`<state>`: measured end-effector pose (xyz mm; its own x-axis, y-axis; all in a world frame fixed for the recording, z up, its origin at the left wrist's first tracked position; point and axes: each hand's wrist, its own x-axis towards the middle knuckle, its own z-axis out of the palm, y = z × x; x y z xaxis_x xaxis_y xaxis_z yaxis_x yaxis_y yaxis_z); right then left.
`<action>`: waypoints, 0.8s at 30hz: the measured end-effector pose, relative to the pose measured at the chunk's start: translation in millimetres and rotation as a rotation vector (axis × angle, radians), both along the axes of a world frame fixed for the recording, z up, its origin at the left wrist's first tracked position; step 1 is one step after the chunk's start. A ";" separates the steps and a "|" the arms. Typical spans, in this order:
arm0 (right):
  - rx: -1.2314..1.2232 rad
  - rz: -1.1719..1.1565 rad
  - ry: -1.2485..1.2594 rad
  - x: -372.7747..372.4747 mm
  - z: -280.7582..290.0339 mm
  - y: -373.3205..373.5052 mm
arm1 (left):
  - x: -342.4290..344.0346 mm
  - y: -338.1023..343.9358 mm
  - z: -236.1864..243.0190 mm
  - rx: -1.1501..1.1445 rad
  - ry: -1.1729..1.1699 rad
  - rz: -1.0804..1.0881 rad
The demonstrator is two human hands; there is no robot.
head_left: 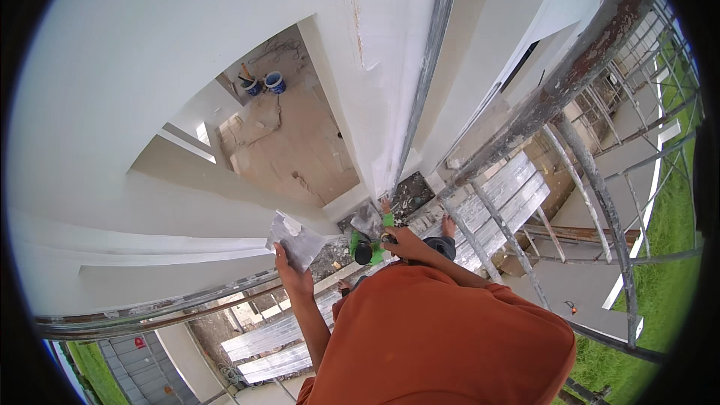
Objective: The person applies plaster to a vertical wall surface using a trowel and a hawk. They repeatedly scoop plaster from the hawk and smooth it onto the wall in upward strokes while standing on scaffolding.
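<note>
Left hand (294, 279) clamped the plaster board (295, 238), tilted toward wall (150, 67); right hand (405, 243) gripped green-handled trowel (369, 234) beside it, blade wallward.

board (295, 238): flat metal, dull grey, white paste smeared on it, in left hand (295, 279)
wall (150, 67): smooth, matt white plaster
pipe (577, 67): rusty, rough metal, above right hand (405, 242)

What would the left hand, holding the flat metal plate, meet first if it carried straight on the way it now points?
Probably the white wall. The left hand points up and away from the body, with the plate leading, and the wall fills the view just beyond the plate's far edge. Depth is unclear in this fisheye view, so the gap cannot be judged.
</note>
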<state>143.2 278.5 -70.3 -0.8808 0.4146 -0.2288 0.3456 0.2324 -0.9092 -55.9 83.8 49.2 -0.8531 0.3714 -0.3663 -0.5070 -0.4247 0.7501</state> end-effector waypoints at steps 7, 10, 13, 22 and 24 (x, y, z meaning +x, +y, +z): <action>0.061 0.004 -0.073 1.7 -5.5 15.5 | 20.8 -6.0 -11.9 -0.066 -0.142 -0.023; -0.774 -0.247 -0.050 -6.7 14.8 7.8 | 33.9 -13.6 -34.7 -0.010 -0.223 -0.078; -1.115 -0.416 0.140 -28.1 37.8 -14.0 | 52.4 -19.1 -77.1 0.100 -0.342 -0.252; -0.599 0.158 -0.062 -69.5 43.5 -48.6 | 72.4 -22.3 -105.6 0.033 -0.324 -0.229; -0.615 -0.004 0.220 -62.8 43.9 -70.2 | 64.2 -9.4 -48.1 0.127 -0.300 -0.143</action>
